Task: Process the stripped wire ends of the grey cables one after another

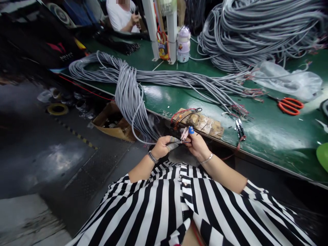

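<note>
My left hand (164,146), with greyish coverings on its fingertips, pinches the end of a grey cable (147,142) in front of my body. Close beside it, my right hand (197,147), with a blue covering on the thumb, is closed on a small pinkish-white piece (184,134). Its exact kind is too small to tell. Thin wires show between the two hands at the cable end. Just beyond the hands lies a wooden block (208,127) with red and black wires on it. From a draped bundle of grey cables (129,92), lengths hang over the table edge.
On the green table (271,136) lie thread snips (240,130), orange-handled scissors (289,106), a plastic bag (289,80) and a big cable coil (256,30). A bottle (183,44) stands by a white post. A cardboard box (112,123) sits below. Another person (120,15) is across the table.
</note>
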Demonstrator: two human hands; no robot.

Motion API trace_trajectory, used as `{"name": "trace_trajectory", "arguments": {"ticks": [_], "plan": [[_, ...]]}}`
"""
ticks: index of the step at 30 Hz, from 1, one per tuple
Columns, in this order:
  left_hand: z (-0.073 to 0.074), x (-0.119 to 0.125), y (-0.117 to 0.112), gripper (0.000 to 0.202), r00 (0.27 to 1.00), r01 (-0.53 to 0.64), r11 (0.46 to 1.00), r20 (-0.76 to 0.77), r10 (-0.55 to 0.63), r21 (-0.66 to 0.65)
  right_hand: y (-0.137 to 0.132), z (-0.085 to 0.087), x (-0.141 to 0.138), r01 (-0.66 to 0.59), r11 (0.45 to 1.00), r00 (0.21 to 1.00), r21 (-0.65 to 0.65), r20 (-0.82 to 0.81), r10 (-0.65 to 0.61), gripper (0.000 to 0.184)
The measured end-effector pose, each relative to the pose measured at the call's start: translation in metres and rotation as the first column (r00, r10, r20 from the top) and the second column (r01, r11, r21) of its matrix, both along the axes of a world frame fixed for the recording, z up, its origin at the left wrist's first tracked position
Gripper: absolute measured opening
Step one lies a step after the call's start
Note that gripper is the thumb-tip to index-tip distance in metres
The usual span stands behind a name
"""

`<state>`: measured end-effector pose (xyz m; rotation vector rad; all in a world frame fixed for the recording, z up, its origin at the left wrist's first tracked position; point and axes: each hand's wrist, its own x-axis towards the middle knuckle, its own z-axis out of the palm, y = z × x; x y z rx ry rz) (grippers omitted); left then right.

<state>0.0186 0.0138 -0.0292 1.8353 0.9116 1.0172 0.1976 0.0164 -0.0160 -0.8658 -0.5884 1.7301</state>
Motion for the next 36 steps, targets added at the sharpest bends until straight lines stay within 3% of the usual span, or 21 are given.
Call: {"name": "trace_trajectory", "arguments": {"ticks": [8,11,14,16,17,20,22,25,27,29,31,36], "plan": [[0.004,-0.011,-0.019,0.028,0.997,0.042,0.999,-0.066,-0.042,-0.002,-0.013,-0.009,0.007,-0.053,0.997,0.995,-0.049,0.085,0.057,0.063],[-0.009,-0.027,-0.032,0.026,0.968,0.075,0.997,-0.238,-0.075,-0.012,-0.02,-0.011,0.019,-0.071,0.997,0.971,0.042,0.231,0.059,0.066],[-0.018,-0.044,-0.034,0.021,0.848,0.18,0.981,-0.494,-0.194,-0.075,-0.022,-0.006,0.04,-0.025,0.98,0.932,0.196,0.359,-0.048,0.056],[-0.011,-0.054,-0.027,0.019,0.784,0.254,0.959,-0.553,-0.282,-0.129,-0.019,0.002,0.057,0.005,0.946,0.881,0.325,0.446,-0.158,0.046],[-0.004,-0.056,-0.02,0.02,0.786,0.264,0.954,-0.541,-0.299,-0.144,-0.016,0.007,0.066,0.02,0.919,0.842,0.393,0.489,-0.228,0.042],[0.03,-0.053,0.015,0.025,0.884,0.167,0.978,-0.42,-0.205,-0.127,-0.005,0.017,0.087,0.043,0.834,0.696,0.55,0.582,-0.42,0.035],[0.052,-0.042,0.05,0.028,0.934,0.078,0.995,-0.344,-0.097,-0.069,0.002,0.02,0.094,0.006,0.803,0.619,0.596,0.628,-0.471,0.035],[0.076,-0.019,0.114,0.028,0.926,-0.007,0.997,-0.377,0.034,0.074,0.006,0.02,0.095,-0.09,0.767,0.533,0.635,0.681,-0.502,0.033],[0.084,-0.002,0.157,0.027,0.832,-0.003,0.98,-0.543,0.114,0.201,0.006,0.019,0.093,-0.12,0.744,0.5,0.657,0.688,-0.527,0.032],[0.088,0.018,0.193,0.031,0.664,0.063,0.953,-0.725,0.183,0.298,0.005,0.019,0.092,-0.122,0.729,0.496,0.673,0.677,-0.543,0.032],[0.089,0.038,0.221,0.038,0.533,0.117,0.934,-0.815,0.228,0.338,0.006,0.02,0.092,-0.126,0.722,0.507,0.68,0.67,-0.543,0.032],[0.086,0.08,0.26,0.05,0.433,0.168,0.93,-0.872,0.228,0.326,0.007,0.023,0.093,-0.131,0.733,0.519,0.668,0.676,-0.523,0.03]]}}
